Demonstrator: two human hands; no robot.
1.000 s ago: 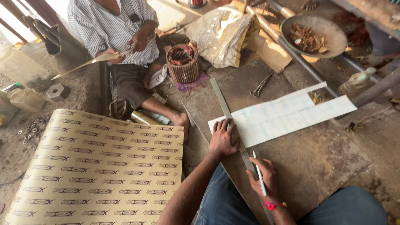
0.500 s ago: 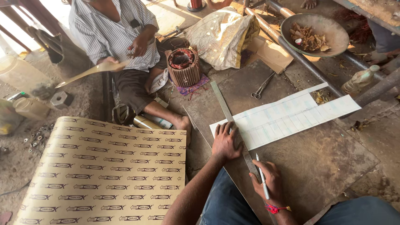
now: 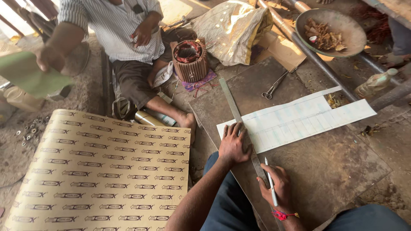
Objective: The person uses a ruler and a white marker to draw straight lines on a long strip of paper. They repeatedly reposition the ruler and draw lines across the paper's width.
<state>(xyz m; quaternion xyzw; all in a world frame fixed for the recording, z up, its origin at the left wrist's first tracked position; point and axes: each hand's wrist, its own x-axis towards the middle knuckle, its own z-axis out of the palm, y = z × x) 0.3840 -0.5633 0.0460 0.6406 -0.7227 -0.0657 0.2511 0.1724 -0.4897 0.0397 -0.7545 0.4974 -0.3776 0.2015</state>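
Soft daylight enters from the upper left, shadows faint, edges bowed by wide-angle distortion, left side motion-blurred.

ruler (image 3: 233, 109) across paper strip (image 3: 299, 122), scissors (image 3: 274, 85) behind

A dark, worn board (image 3: 325, 167) lies flat on the dirt floor (image 3: 85, 94). On the board lie a long white paper sheet (image 3: 299, 122), a metal ruler (image 3: 239, 124) crossing the sheet's left end, and scissors (image 3: 274, 87) near the far edge. On the floor beside the board lies a large tan printed sheet (image 3: 107, 171), with small metal washers (image 3: 28, 132) just beyond its left corner.
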